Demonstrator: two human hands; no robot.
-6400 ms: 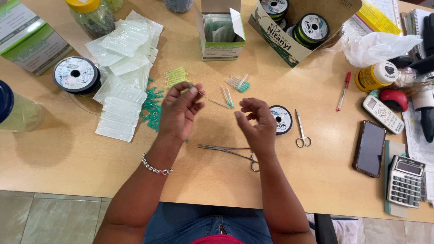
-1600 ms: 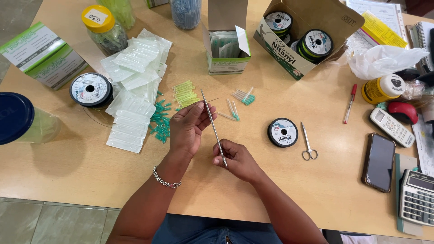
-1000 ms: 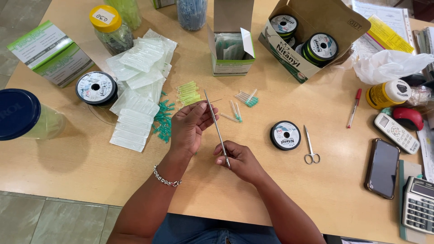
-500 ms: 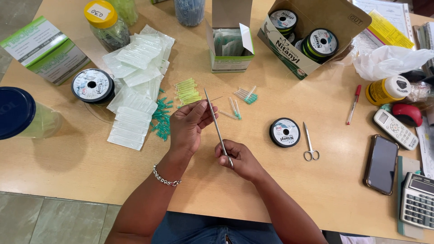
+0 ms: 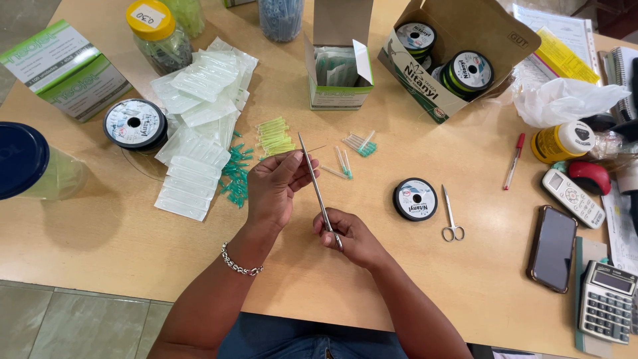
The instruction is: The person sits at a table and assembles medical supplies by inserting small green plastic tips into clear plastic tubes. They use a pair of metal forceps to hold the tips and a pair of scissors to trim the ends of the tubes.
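While the right hand (image 5: 349, 238) grips the handle end of long thin steel forceps (image 5: 318, 189) at the frame's centre, the tool slants up-left and its tip sits just beside the left hand (image 5: 276, 186), whose fingertips pinch closed on something too small to tell. Yellow-green and teal needle caps (image 5: 274, 135) lie scattered above, small scissors (image 5: 451, 216) and a thread spool (image 5: 415, 199) to the right

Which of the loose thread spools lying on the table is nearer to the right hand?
The spool beside the small scissors, just right of the right hand. The other spool lies far left, by the clear packets.
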